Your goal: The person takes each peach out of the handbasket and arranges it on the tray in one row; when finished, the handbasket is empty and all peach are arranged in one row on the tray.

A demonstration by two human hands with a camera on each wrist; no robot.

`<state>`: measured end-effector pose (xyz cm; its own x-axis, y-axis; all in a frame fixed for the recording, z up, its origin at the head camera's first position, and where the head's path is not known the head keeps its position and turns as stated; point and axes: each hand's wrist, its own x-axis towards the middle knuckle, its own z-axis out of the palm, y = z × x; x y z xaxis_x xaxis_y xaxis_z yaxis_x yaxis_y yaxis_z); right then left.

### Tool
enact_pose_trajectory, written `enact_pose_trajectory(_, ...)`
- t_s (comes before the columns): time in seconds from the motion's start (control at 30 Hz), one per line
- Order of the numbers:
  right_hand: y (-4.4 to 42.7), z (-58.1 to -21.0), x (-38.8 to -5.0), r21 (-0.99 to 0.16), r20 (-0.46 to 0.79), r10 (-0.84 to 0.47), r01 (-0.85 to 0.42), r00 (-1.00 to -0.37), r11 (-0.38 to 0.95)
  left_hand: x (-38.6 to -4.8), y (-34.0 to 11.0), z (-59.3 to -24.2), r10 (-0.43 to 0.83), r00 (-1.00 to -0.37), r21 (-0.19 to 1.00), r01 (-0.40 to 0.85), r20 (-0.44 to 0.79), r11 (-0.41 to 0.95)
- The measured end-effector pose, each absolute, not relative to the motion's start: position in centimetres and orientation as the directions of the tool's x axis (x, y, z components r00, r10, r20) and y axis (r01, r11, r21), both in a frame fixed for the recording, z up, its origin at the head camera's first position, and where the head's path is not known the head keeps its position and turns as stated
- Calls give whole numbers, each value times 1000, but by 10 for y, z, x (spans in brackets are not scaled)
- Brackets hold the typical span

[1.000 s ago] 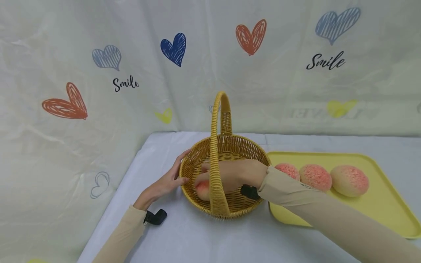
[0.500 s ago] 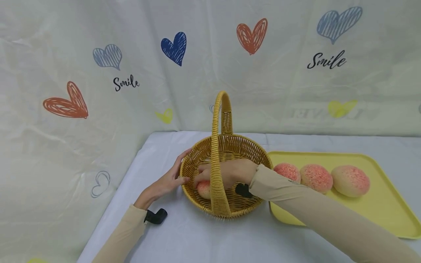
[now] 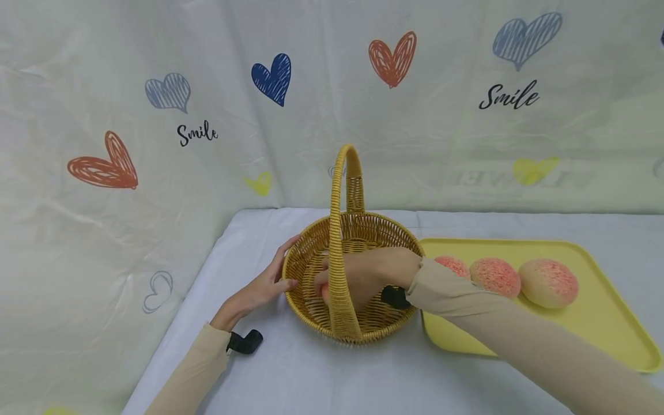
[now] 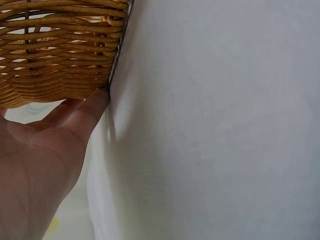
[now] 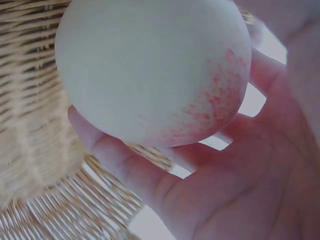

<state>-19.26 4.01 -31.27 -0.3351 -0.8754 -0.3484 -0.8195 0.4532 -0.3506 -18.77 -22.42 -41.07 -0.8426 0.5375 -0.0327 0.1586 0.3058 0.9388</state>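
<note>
A wicker basket (image 3: 384, 222) with a tall arched handle stands on the white cloth. At its left side my left hand (image 3: 264, 285) grips it, the thumb on the rim; the left wrist view shows fingers (image 4: 92, 112) against the woven outer wall. My right hand (image 3: 363, 279) is inside the basket, passing behind the handle. It holds a peach (image 5: 155, 70), pale cream with a pink-speckled side, the fingers curled round it. From the head view only a small pink part of this peach shows.
Right of the basket lies a yellow tray (image 3: 586, 334) with three peaches (image 3: 549, 282) in a row, the leftmost partly covered by my right sleeve (image 3: 498, 317). A white cloth backdrop (image 3: 311, 132) printed with hearts rises behind the table and on the left.
Inside the basket, my right hand has moved slightly right with the peach, which is now mostly hidden by the hand and handle. My left hand stays at the basket's side.
</note>
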Motion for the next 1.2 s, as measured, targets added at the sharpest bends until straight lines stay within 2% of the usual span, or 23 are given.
enact_pose_trajectory(0.07,47,-308,-191,-384,-274,-913,-837,-301,391,-188,-224,-411,539,-842,941,156,-33,301)
enact_pose_trajectory(0.17,65,-297,-187,-382,-159,-937,-856,-311,349,-188,-225,-412,541,-841,942,157,-29,295)
enact_pose_trajectory(0.37,121,-274,-176,-396,-71,-884,-800,-462,450,-188,-226,-413,545,-838,944,160,-25,289)
enact_pose_trajectory(0.5,172,-262,-168,-448,-24,-850,-754,-526,480,-189,-226,-413,549,-836,944,162,-23,287)
enact_pose_trajectory(0.6,214,-260,-162,-427,19,-817,-743,-577,515,-189,-226,-413,553,-833,943,168,-21,289)
enact_pose_trajectory(0.73,272,-272,-157,-347,85,-733,-709,-675,613,-189,-226,-413,551,-834,940,169,-24,297)
enact_pose_trajectory(0.93,358,-302,-155,-233,216,-587,-625,-780,745,-189,-224,-411,555,-831,940,165,-30,297)
enact_pose_trajectory(1.1,420,-330,-155,-280,280,-456,-527,-845,803,-190,-224,-411,553,-833,944,163,-25,288)
enact_pose_trajectory(1.2,444,-350,-151,-331,239,-384,-447,-892,831,-190,-225,-413,552,-834,943,164,-24,290)
